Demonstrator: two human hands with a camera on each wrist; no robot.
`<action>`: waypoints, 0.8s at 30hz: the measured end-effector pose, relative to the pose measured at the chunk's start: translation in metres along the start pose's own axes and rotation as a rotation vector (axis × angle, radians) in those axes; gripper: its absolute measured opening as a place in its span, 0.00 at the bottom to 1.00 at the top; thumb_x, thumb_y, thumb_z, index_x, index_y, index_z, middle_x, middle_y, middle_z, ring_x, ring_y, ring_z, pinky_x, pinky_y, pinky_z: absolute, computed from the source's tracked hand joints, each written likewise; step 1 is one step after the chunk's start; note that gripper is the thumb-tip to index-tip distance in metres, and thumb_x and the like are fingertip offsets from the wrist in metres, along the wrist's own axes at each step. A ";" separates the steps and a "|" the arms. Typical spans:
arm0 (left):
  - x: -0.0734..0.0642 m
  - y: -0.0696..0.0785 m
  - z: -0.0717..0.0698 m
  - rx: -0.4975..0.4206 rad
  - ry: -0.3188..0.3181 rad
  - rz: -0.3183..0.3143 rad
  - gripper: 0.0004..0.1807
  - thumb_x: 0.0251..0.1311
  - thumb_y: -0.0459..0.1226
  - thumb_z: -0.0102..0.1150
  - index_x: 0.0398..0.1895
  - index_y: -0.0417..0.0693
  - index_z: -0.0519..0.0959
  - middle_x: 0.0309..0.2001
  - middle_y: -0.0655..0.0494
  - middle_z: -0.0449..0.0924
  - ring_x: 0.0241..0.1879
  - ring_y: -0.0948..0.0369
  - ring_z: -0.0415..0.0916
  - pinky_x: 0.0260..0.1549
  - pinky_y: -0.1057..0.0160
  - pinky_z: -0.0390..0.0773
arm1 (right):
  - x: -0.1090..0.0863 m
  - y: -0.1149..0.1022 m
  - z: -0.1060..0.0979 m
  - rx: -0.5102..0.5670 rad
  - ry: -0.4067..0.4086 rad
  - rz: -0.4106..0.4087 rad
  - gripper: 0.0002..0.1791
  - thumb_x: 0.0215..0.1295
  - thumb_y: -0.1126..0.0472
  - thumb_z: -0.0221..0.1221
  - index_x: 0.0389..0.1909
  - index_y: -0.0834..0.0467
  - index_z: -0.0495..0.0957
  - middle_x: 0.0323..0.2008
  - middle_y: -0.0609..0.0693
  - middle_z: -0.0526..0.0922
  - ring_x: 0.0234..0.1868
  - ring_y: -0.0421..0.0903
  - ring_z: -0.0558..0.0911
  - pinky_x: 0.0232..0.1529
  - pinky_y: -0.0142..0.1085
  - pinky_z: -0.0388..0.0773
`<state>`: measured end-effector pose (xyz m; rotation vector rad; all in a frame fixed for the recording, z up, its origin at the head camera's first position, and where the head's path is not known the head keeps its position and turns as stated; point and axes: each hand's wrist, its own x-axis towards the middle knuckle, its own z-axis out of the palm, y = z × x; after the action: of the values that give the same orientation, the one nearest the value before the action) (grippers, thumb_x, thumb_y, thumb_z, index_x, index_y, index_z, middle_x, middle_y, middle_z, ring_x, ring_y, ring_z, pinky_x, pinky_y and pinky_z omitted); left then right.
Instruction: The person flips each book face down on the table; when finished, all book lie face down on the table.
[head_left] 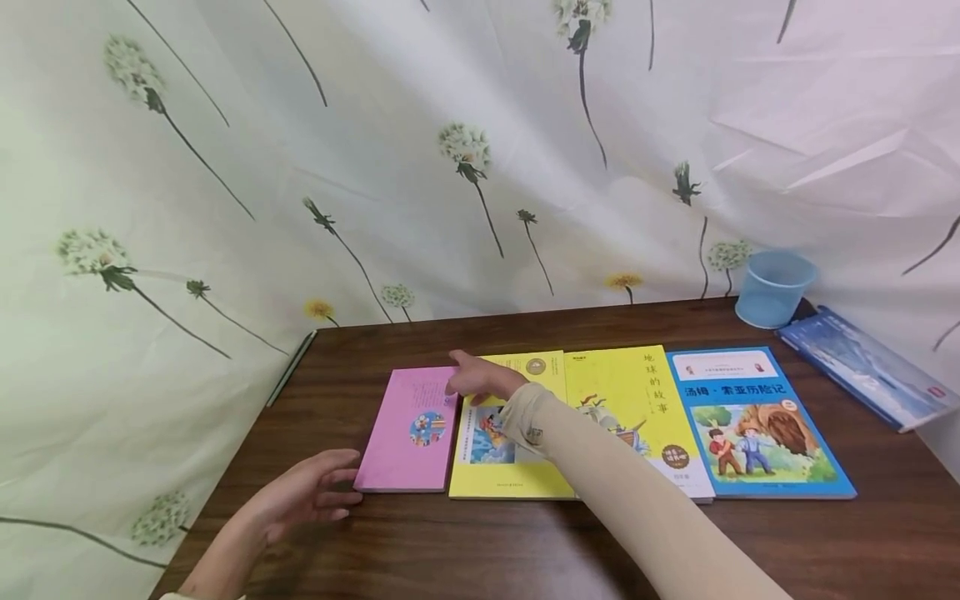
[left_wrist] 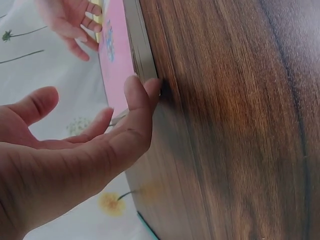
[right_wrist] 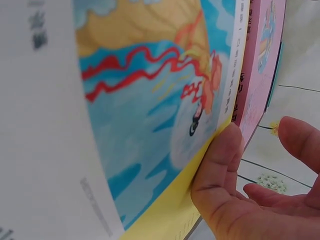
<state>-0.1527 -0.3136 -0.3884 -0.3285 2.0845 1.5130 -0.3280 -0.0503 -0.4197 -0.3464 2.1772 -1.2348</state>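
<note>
A pink book (head_left: 397, 454) lies at the left end of a row of books on the dark wooden table. My left hand (head_left: 311, 493) is at its lower left corner, fingers loosely bent and fingertips against the book's edge; the thumb stands away in the left wrist view. Reaching across the first yellow book (head_left: 517, 486), my right hand (head_left: 487, 379) has its fingers by the seam with the pink book. In the right wrist view, fingertips touch the yellow cover's edge, with the thumb apart. My right forearm hides part of both yellow books.
Rightward in the row lie a second yellow book (head_left: 622, 375) and a blue book (head_left: 780, 490). A light blue bin (head_left: 772, 292) and another blue book (head_left: 862, 358) stand and lie at the back right. A thin green-edged strip (head_left: 291, 368) lies along the left edge. Dandelion-print cloth (head_left: 390, 167) hangs behind.
</note>
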 end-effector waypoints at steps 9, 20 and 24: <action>0.004 0.006 0.005 -0.010 0.021 -0.008 0.40 0.75 0.52 0.43 0.75 0.33 0.46 0.73 0.26 0.55 0.55 0.49 0.79 0.47 0.55 0.81 | -0.001 0.001 -0.005 -0.003 -0.042 0.005 0.46 0.67 0.58 0.61 0.80 0.48 0.46 0.73 0.55 0.65 0.55 0.50 0.76 0.47 0.40 0.81; 0.003 0.004 0.002 -0.003 -0.010 0.003 0.40 0.76 0.52 0.41 0.76 0.33 0.44 0.74 0.25 0.50 0.56 0.49 0.78 0.49 0.54 0.81 | -0.001 0.002 -0.003 -0.002 -0.040 0.002 0.46 0.66 0.59 0.61 0.80 0.49 0.48 0.73 0.55 0.64 0.56 0.52 0.75 0.50 0.42 0.81; 0.002 0.003 0.002 -0.013 -0.010 0.010 0.41 0.76 0.53 0.41 0.76 0.33 0.45 0.74 0.24 0.50 0.56 0.48 0.77 0.50 0.53 0.80 | -0.002 0.001 -0.002 -0.019 -0.027 -0.003 0.46 0.66 0.57 0.62 0.80 0.48 0.48 0.73 0.54 0.64 0.56 0.50 0.75 0.50 0.41 0.81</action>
<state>-0.1551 -0.3101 -0.3875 -0.3149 2.0718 1.5320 -0.3277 -0.0474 -0.4187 -0.3726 2.1677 -1.2052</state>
